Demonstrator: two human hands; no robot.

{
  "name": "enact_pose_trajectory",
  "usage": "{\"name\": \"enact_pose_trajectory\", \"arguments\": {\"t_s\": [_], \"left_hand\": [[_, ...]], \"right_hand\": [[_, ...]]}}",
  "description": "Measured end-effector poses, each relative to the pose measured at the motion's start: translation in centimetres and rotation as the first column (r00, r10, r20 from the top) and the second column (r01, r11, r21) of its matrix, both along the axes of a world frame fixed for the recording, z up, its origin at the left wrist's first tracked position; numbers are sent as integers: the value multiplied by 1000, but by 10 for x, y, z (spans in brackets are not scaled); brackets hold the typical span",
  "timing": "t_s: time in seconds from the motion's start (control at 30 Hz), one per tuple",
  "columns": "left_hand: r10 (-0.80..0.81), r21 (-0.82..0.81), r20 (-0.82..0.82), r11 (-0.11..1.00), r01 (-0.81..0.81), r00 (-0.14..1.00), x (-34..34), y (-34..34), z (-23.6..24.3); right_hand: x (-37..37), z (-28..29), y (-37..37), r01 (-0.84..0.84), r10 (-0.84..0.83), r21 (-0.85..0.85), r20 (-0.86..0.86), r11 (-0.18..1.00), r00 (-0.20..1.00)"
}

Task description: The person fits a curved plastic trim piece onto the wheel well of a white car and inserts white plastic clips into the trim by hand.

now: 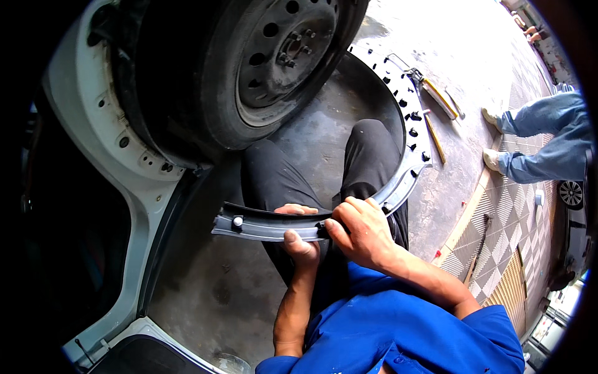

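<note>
A long curved wheel-arch trim (268, 230), grey on its inner side, lies across my lap and sweeps round to the far right past the wheel. My left hand (300, 243) grips it near its left end, thumb on the near edge and fingers behind. Just to the right, my right hand (363, 229) is closed over the strip, its thumb at a black clip (322, 230). A white clip (237, 222) sits close to the trim's left end. Several more black clips (413, 132) stick up along the far part. Some of my right fingertips are hidden.
A dusty steel wheel (283, 56) stands ahead, beside the pale car body (93, 124) on the left. A yellow caulking gun (440, 98) and a yellow-handled tool (435, 138) lie right of the trim. Another person's jeans-clad legs (542, 137) are at far right, near patterned floor tiles (498, 218).
</note>
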State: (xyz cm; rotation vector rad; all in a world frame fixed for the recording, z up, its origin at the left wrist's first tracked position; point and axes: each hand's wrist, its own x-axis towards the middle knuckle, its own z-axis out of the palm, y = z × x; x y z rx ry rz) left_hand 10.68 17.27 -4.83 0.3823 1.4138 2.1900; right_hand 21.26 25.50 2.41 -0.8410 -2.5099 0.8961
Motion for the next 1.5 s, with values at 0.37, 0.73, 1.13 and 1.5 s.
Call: {"name": "enact_pose_trajectory", "arguments": {"t_s": [0.37,0.73,1.13,1.5], "left_hand": [[22,-66,-97,997,-28,995,8,4,7],[9,-69,-39,998,-12,999,5,2,0],[-48,-26,-4,998,48,999,7,-3,-2],[-16,29,48,999,15,999,3,-7,-9]], "right_hand": [[-3,-17,-3,99,-100,-18,-56,995,993],[2,-12,-1,54,-51,25,-120,998,992],[-3,-18,-4,127,-127,11,-23,992,992],[-6,-24,-12,98,-95,59,-53,993,994]]}}
